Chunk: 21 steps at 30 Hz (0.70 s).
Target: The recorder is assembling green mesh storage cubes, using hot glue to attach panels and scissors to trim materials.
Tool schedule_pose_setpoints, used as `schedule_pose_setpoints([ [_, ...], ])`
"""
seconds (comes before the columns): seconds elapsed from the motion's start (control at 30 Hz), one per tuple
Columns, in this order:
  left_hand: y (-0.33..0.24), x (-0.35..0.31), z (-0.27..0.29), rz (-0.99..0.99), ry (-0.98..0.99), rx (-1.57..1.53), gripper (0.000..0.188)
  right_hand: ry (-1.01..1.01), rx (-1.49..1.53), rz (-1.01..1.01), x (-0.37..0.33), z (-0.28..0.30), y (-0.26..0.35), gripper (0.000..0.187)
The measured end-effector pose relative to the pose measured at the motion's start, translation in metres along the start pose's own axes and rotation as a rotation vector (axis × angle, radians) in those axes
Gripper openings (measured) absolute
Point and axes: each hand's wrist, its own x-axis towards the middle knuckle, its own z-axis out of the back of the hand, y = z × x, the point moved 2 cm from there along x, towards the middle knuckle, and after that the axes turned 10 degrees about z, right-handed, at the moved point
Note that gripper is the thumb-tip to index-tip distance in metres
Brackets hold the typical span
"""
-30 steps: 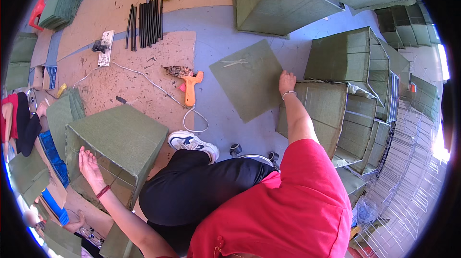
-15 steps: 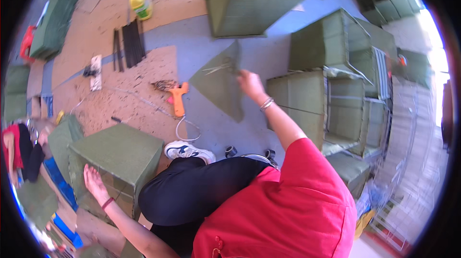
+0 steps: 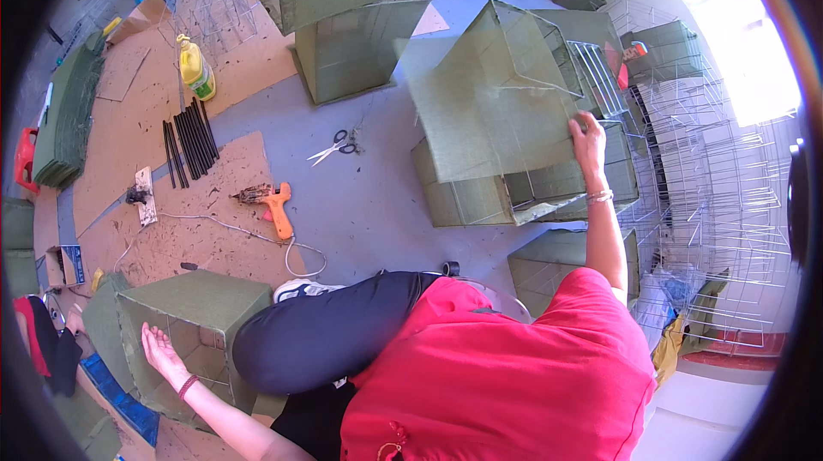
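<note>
At the right, my right hand (image 3: 588,142) pinches the edge of a thin green fabric sheet (image 3: 480,114), which hangs in front of the green fabric-covered wire boxes. The sheet's left part is blurred and lets what lies behind show through. My left hand (image 3: 163,353) is at the lower left, palm up, fingers apart and holding nothing. It is at the opening of a green fabric-covered box (image 3: 206,296) beside my knee. On the floor ahead lie scissors (image 3: 333,148) with black handles and an orange glue gun (image 3: 276,209) with a dark, crusted nozzle.
Black glue sticks (image 3: 195,140), a yellow bottle (image 3: 195,72) and a white power strip (image 3: 146,195) are on or beside cardboard (image 3: 231,165). Green panels (image 3: 64,122) are stacked far left. Wire frames (image 3: 729,178) pile up at the right. Another person (image 3: 53,345) shows at the left edge.
My right hand has carried the green sheet from above the scissors to the right, uncovering them. The view has turned rightward. My left hand stays by the box.
</note>
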Motion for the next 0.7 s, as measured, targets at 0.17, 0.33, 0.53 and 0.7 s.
schedule_pose_setpoints([
  [0.17,0.003,-0.005,-0.006,0.006,-0.013,0.038,0.037,0.103,-0.241,-0.285,-0.055,-0.019,-0.046,0.036],
  [0.33,0.009,0.003,0.027,0.024,0.002,-0.007,0.040,-0.157,-0.533,0.009,-0.038,-0.018,0.032,0.037],
  [0.53,-0.009,-0.019,-0.013,-0.054,0.046,-0.079,0.040,-0.053,0.485,0.415,-0.014,-0.049,0.226,0.018],
  [0.7,-0.012,-0.027,-0.002,-0.036,-0.062,-0.077,0.040,0.648,0.619,0.226,-0.091,-0.285,0.242,0.021],
])
